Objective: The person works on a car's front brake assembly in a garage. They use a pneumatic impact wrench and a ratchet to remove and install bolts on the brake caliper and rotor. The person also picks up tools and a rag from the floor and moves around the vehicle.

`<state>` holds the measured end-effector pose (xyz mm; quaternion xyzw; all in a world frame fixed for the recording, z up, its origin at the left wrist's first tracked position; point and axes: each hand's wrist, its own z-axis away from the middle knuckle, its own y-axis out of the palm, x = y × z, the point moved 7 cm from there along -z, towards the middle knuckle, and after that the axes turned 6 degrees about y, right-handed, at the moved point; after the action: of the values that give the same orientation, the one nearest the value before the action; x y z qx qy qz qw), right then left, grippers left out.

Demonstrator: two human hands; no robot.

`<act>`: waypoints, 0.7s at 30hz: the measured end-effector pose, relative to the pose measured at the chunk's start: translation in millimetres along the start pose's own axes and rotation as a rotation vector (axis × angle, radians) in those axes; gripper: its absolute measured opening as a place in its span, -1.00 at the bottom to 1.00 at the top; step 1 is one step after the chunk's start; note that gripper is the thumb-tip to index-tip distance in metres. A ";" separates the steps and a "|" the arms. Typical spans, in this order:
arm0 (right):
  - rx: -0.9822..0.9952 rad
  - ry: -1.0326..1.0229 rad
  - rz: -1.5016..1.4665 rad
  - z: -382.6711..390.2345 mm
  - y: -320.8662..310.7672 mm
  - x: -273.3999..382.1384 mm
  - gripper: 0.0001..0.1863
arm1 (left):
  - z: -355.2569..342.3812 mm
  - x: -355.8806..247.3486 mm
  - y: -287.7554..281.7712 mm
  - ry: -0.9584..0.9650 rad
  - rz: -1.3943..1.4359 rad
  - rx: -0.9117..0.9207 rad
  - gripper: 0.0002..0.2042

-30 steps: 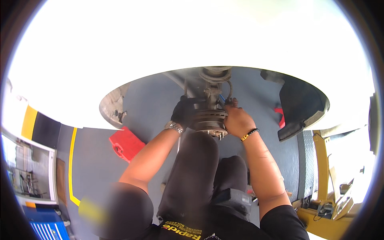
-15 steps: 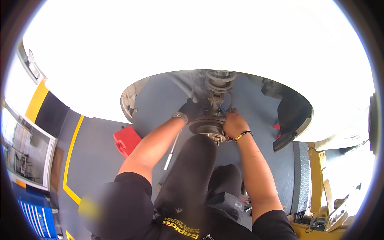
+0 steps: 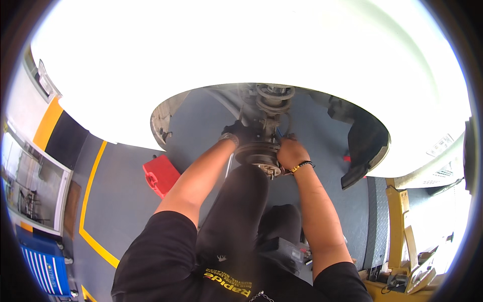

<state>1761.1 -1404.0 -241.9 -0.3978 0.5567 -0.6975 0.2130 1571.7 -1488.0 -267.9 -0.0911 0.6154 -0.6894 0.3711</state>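
Under a white car body (image 3: 241, 45), a brake disc (image 3: 256, 151) with wheel studs sits below a suspension strut (image 3: 273, 98). My left hand (image 3: 239, 132), in a black glove, reaches to the metal just left of and behind the disc; its fingers blend into the dark parts. My bare right hand (image 3: 293, 151) is at the disc's right side, fingers curled beside a thin blue item (image 3: 279, 132); what they hold is unclear. My dark-trousered knee rises just below the disc.
A red case (image 3: 161, 175) lies on the grey floor at left, beside a yellow line. A blue tool cart (image 3: 44, 267) stands at lower left. A black liner (image 3: 365, 146) hangs inside the wheel opening at right. Yellow metal equipment (image 3: 397, 226) stands at right.
The view has shifted and turned slightly. Both hands stay at the brake disc and strut; my left forearm and upper arm have moved a little relative to my knee.
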 end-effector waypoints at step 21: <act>-0.070 0.147 -0.087 3.7 -0.9 -27.0 -0.64 | 7.6 64.6 108.1 0.204 1.036 -0.287 -0.47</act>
<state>1780.2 -1386.0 -249.4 -0.3766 0.5769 -0.7136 0.1272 1573.5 -1530.7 -386.6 0.2415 0.7006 -0.3311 0.5842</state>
